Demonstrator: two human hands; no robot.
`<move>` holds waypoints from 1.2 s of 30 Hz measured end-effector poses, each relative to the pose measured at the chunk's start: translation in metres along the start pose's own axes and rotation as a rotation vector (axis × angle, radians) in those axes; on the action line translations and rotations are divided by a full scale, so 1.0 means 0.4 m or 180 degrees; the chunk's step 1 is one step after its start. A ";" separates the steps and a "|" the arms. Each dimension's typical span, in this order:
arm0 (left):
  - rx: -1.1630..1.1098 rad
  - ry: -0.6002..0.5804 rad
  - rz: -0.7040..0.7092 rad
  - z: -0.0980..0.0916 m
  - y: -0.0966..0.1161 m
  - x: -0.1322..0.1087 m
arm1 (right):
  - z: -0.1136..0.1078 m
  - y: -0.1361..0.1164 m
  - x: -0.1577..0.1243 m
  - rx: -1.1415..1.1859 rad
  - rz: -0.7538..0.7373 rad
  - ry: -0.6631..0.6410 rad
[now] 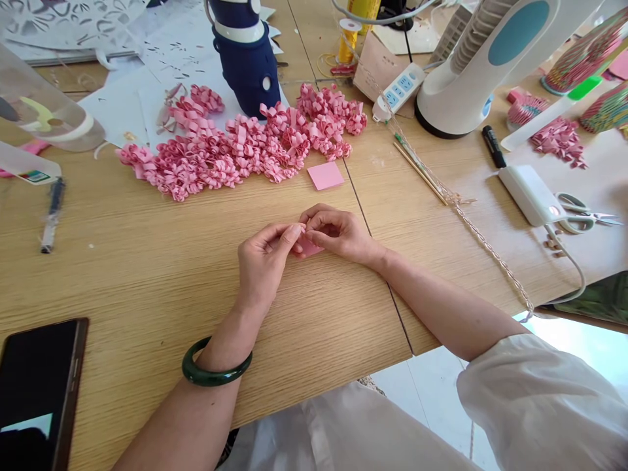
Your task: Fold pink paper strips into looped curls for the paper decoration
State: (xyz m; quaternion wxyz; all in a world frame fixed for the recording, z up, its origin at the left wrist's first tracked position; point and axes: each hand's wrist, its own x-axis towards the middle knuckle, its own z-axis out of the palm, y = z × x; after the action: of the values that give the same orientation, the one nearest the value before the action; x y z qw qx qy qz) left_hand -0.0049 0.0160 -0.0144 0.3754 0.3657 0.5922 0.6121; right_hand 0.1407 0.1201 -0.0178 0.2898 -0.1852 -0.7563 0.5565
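Observation:
My left hand (269,252) and my right hand (338,232) meet above the middle of the table, their fingertips pinched together. Between them shows a bit of pink paper (310,246), mostly covered by the fingers. Both hands are closed on it; its exact shape is hidden. Just beyond my fingers lies a flat pink paper square (326,176). Behind that, a long heap of curled pink paper pieces (220,154) spreads across the table. A dark green bangle (216,374) circles my left wrist.
A phone (39,386) lies at the lower left, a pen (52,216) above it. A navy bottle (248,62) stands behind the heap. To the right are a twisted cord (490,252), a power strip (400,91), a white fan (471,78), a marker (493,146) and scissors (581,214).

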 end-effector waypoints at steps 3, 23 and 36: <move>0.0104 -0.0031 0.0032 -0.001 -0.002 -0.001 | 0.001 -0.006 0.000 -0.0020 0.0077 -0.0037; 0.0177 -0.0045 -0.0068 -0.004 0.004 -0.006 | 0.000 0.007 -0.001 -0.0024 -0.0060 -0.0128; 0.0323 -0.0088 0.0179 -0.006 -0.002 -0.004 | 0.002 0.018 0.000 0.0092 0.0036 0.0004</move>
State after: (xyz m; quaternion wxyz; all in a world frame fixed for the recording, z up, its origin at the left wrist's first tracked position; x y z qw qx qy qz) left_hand -0.0061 0.0134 -0.0153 0.3472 0.4091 0.6067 0.5865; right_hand 0.1400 0.1216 -0.0248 0.2899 -0.1856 -0.7469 0.5689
